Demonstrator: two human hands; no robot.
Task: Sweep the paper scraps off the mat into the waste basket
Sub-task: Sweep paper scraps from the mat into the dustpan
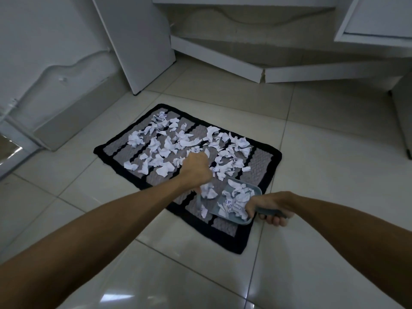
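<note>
A grey mat with a black border lies on the tiled floor. Many crumpled white paper scraps cover its far and middle parts. My left hand is curled in a fist over the mat's middle and grips a small grey brush, most of which is hidden under the hand. My right hand holds the handle of a grey dustpan, which rests on the mat's near right part. Several scraps lie inside the pan and a few at its mouth. No waste basket is in view.
Glossy pale floor tiles surround the mat. A white panel leans behind the mat on the left. Low white boards run along the back, and a white furniture leg stands at the right edge.
</note>
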